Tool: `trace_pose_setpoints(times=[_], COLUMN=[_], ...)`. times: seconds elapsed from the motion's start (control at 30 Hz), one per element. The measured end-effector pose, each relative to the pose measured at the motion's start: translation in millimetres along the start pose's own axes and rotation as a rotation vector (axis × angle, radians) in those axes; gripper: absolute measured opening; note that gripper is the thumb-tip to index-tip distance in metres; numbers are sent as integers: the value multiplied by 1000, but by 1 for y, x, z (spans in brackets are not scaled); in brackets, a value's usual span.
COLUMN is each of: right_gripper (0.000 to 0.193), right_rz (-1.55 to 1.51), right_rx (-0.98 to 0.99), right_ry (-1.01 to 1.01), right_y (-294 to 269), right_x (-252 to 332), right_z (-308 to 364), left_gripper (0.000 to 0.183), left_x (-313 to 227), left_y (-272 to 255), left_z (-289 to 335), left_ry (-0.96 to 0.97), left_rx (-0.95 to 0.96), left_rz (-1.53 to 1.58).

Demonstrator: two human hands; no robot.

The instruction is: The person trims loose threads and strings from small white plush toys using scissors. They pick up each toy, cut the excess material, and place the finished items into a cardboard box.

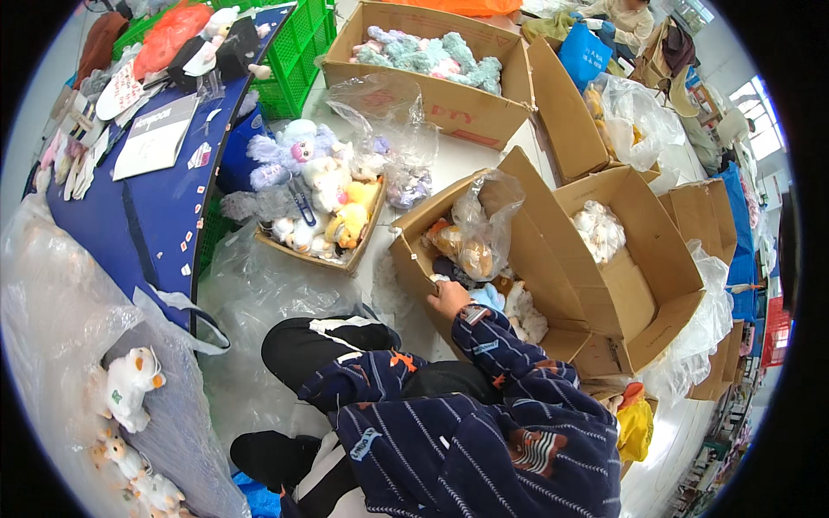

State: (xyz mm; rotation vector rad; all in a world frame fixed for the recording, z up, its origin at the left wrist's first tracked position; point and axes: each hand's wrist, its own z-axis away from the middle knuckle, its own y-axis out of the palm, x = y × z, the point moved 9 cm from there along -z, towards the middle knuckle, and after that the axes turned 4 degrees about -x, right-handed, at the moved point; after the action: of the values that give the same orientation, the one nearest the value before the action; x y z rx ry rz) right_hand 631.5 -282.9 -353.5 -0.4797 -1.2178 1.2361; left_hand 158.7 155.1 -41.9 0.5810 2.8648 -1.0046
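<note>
My right hand is at the near left rim of an open cardboard box, its fingers curled over the edge. A small white bit shows beside the thumb; I cannot make out what it is. Inside this box lie orange-brown plush toys in a clear plastic bag, a light blue plush piece and a cream plush toy. My left sleeve rests across my lap, but the left hand does not show.
A smaller box of mixed plush toys stands left. Behind is a box of pale green plush; another box adjoins on the right. A blue table stands left, above plastic-wrapped white plush toys. Clear plastic sheeting covers floor.
</note>
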Motion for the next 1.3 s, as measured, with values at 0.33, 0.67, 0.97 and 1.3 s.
trace_pose_setpoints(times=[0.33,0.67,0.97,1.3], right_gripper=[38,16,51,26], right_rz=[-70,-248,354,410], right_rx=[399,-795,-222,-163], right_ry=[-423,-77,671,671], right_y=[70,-309,-245,-195], right_x=[44,-62,-308,-302], right_z=[90,90,53,84], left_gripper=[52,53,54,55], left_x=[-20,-51,-56,-46], left_y=[10,27,31,22], left_z=[-5,-1,-2,-8], left_ry=[40,61,41,70], left_rx=[15,21,10,5], left_rz=[79,145,174,125])
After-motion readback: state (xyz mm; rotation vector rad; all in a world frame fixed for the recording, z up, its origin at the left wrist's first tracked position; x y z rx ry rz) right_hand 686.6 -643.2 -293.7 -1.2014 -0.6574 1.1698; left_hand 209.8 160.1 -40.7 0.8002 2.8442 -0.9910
